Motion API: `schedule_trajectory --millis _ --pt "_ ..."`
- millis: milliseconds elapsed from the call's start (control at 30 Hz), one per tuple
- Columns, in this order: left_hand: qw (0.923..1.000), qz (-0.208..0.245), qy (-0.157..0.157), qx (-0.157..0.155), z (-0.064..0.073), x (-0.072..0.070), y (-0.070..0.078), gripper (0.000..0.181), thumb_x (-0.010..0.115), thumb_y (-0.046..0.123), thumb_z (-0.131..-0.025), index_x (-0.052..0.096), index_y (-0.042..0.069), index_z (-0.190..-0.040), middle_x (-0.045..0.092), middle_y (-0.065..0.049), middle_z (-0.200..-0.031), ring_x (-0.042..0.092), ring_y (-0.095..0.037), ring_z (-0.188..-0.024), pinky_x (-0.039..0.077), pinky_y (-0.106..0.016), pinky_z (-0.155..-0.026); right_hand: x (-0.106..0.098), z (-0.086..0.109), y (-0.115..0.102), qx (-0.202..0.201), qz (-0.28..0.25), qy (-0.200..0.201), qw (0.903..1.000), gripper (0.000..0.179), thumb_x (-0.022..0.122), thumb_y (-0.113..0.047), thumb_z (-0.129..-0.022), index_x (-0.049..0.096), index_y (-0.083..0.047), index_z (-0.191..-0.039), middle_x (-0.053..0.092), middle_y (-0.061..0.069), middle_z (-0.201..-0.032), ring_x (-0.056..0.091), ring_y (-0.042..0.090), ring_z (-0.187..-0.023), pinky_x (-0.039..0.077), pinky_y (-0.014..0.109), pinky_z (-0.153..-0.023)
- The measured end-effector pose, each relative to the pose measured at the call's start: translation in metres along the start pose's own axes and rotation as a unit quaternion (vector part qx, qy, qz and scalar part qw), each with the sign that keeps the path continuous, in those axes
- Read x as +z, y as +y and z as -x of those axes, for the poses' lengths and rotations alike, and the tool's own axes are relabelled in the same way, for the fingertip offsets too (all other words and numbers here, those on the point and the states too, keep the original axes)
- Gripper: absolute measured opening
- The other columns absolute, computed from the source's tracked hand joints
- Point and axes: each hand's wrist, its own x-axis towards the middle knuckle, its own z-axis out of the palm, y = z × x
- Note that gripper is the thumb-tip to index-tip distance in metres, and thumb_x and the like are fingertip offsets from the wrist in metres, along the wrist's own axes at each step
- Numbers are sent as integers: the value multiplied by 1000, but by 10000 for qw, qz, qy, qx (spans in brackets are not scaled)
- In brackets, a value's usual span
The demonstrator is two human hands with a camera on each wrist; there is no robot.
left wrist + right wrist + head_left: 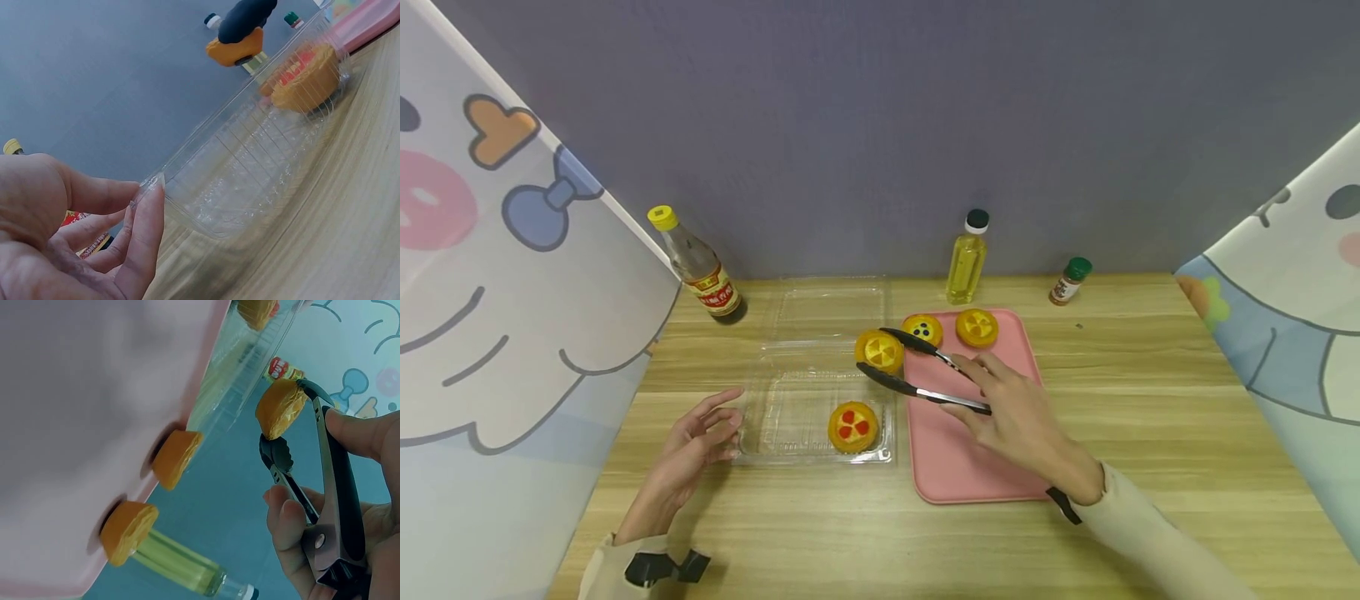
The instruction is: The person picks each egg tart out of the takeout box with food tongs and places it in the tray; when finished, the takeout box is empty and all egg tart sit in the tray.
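Observation:
My right hand (1018,417) grips black-tipped metal tongs (337,512). Between the tong tips hangs an egg tart with yellow wedges (880,352), lifted near the right rim of a clear plastic box (790,417). My left hand (94,219) pinches the near left edge of that box between thumb and finger. Inside the box, toward the right, sits a tart with red pieces (852,427). On the pink tray (955,450), along its far side, lie a tart with dark berries (922,331) and another yellow-topped tart (977,327).
The box's open lid (831,308) lies behind it. A sauce bottle with a yellow cap (707,275) stands at the back left. An oil bottle (967,262) and a small green-capped spice jar (1069,283) stand by the grey back wall (880,142).

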Motion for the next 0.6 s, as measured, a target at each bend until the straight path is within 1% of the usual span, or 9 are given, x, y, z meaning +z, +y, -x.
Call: schedule_trajectory --millis 100,267,433,600 --pt "10000 -1 -18 16 0 0 0 53 58 16 -108 39 7 -157 64 5 -112 63 -3 -85 62 -23 -70 -3 5 5 65 -48 50 10000 61 87 -38 -85 66 -13 -137 61 -2 -101 43 6 -66 38 19 -56" --pt "10000 44 -21 14 -1 0 -1 53 58 16 -108 39 6 -157 64 5 -111 63 -4 -84 62 -23 -69 -8 17 12 269 -54 2 9996 57 86 -35 -87 68 -11 -135 58 -3 -96 40 4 -64 36 17 -52" --pt "10000 84 -9 26 -1 0 -1 54 59 16 -108 39 5 -157 64 5 -109 63 -3 -83 62 -23 -68 -12 27 18 343 102 22 9994 58 87 -33 -86 67 -11 -136 59 -2 -97 38 4 -61 36 17 -51" --pt "9999 109 -11 77 -2 0 -1 53 58 15 -108 39 5 -157 64 6 -109 63 -3 -83 62 -22 -67 -16 35 23 432 303 18 9986 60 89 -31 -83 67 -12 -136 63 1 -101 40 4 -61 35 17 -50"
